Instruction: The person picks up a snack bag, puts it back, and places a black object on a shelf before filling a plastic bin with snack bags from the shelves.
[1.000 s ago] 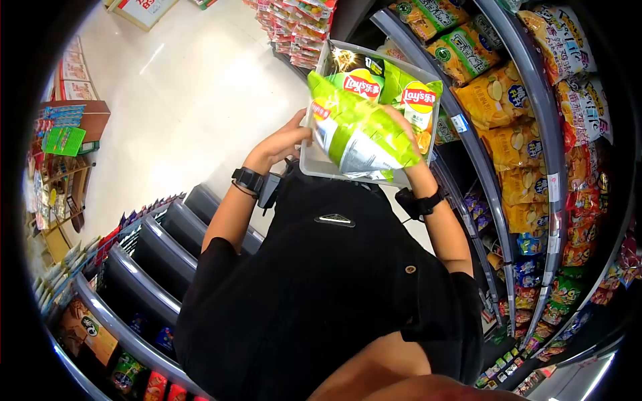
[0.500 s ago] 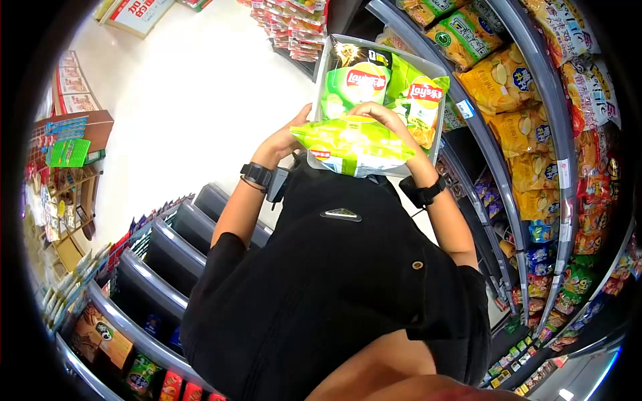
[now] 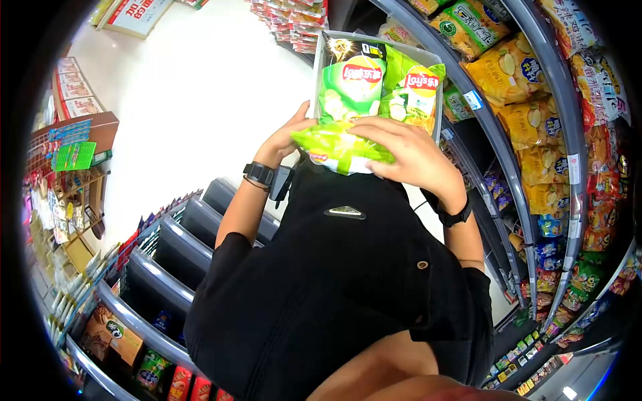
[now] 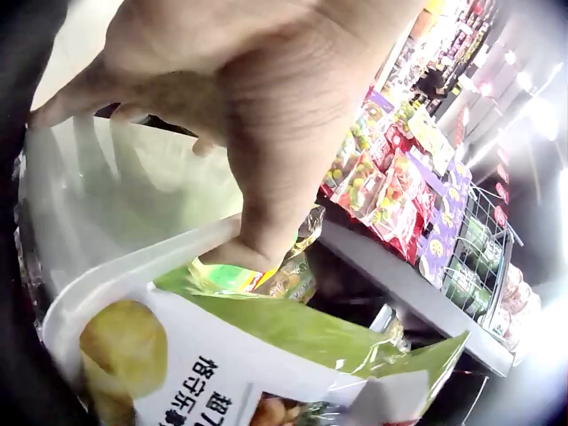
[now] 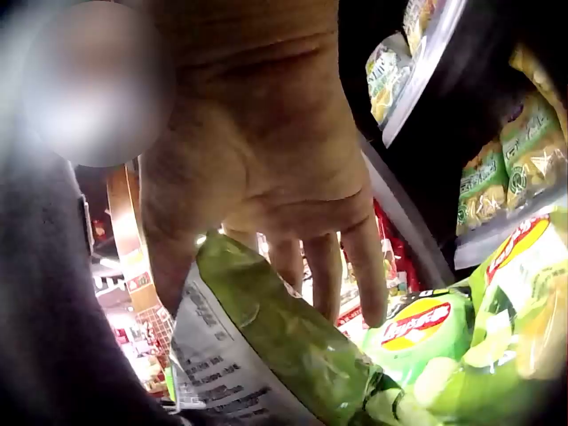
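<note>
A translucent plastic bin (image 3: 316,80) is at the person's front, with a green Lay's bag (image 3: 362,80) and a yellow-green one (image 3: 422,93) in its far part. Another green bag (image 3: 334,144) lies at the near end, by the body. The left hand (image 3: 286,139) grips the bin's left wall; in the left wrist view its thumb hooks over the rim (image 4: 151,266) with the fingers outside. Over the near bag rests the right hand (image 3: 414,155), fingers extended. From the right wrist, those straight fingers (image 5: 324,275) reach past the bag's green edge (image 5: 284,328).
Curved shelves (image 3: 558,87) of snack bags rise close on the right. More shelves (image 3: 157,274) stand at lower left, and a rack of hanging packets (image 3: 294,23) is beyond the bin. Pale floor (image 3: 180,87) lies to the left, with a display stand (image 3: 73,154) farther off.
The near green bag has come down from above the bin to its near end and lies flatter. My right hand has moved from behind the bag to on top of it. The left hand stays at the wall.
</note>
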### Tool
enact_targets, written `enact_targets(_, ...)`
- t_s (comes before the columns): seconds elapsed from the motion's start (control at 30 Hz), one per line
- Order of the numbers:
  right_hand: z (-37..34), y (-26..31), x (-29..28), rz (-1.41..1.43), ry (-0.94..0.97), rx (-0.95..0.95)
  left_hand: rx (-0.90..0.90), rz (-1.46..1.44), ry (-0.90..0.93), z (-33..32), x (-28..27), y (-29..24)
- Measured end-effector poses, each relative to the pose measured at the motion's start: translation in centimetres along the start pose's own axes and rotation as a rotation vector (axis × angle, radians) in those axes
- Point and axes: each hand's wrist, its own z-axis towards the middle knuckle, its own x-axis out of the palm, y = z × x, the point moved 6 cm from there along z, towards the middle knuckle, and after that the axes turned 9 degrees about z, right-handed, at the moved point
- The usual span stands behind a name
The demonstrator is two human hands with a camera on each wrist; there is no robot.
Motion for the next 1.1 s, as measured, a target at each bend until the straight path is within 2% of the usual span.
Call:
enact_targets(0.03,-0.1,-0.7,0.2,-0.067,-0.002,0.02,-0.005,-0.073,-0.019,0.6,-0.9,1.5)
enact_targets(0.07,-0.1,-1.5,0.4,-0.126,-0.064,-0.034,0.008,-0.085,0.006,0.2,-0.2,0.7)
enact_targets(0.17,0.1,-2.7,0.7,-0.181,-0.078,-0.066,0.009,-0.046,-0.008,-0.3,0.1,0.4)
enact_targets(0.2,0.2,-2.5,0.7,-0.259,-0.155,-0.113,0.018,-0.05,-0.021,-0.3,0.1,0.3)
enact_targets(0.3,0.5,-3.9,1.4,-0.478,-0.169,-0.075,-0.002,-0.071,0.014,-0.8,0.7,-1.1)
enact_targets(0.43,1.0,-3.7,2.4,-0.5,-0.266,-0.149,-0.014,-0.131,0.012,-1.0,1.2,-1.8)
enact_targets(0.47,1.2,-4.1,3.1,-0.447,-0.235,-0.095,-0.023,-0.108,0.003,-1.0,1.1,-1.9)
enact_targets(0.6,1.5,-6.1,4.4,0.059,-0.349,-0.046,-0.037,-0.096,0.022,-0.7,0.7,-1.4)
enact_targets(0.7,2.1,-5.7,5.5,0.095,-0.372,-0.082,-0.012,-0.217,0.038,-0.3,-0.2,0.5)
enact_targets(0.73,2.1,-6.3,5.6,0.167,-0.348,-0.02,-0.024,-0.246,0.042,-0.6,-0.7,1.1)
enact_targets(0.77,1.8,-7.2,5.6,0.26,-0.314,0.027,-0.033,-0.27,0.055,-0.7,-0.5,1.0)
enact_targets(0.8,1.2,-7.2,5.1,0.271,-0.318,0.049,0.069,-0.196,0.065,-1.2,0.7,-0.7)
enact_targets(0.83,0.4,-6.5,4.3,0.271,-0.325,0.067,0.065,-0.186,0.064,-1.9,1.5,-1.8)
enact_targets(0.9,-2.2,-4.0,0.7,0.175,-0.511,-0.014,0.019,-0.155,0.018,-1.9,1.8,-2.4)
enact_targets(0.93,-3.8,-4.9,-0.5,0.269,-0.645,0.038,0.038,-0.105,0.023,-1.9,1.4,-2.3)
enact_targets(0.97,-6.2,-6.8,-1.9,0.321,-0.814,0.127,-0.037,-0.117,0.056,-1.1,-0.5,-0.4)
enact_targets(1.03,-10.6,-10.4,-3.9,0.208,-1.164,0.211,-0.046,-0.021,0.008,-2.1,-0.2,-2.3)
enact_targets(1.1,-12.6,-14.0,-2.6,0.126,-1.051,0.377,-0.007,0.04,0.032,-1.2,-1.4,-1.3)
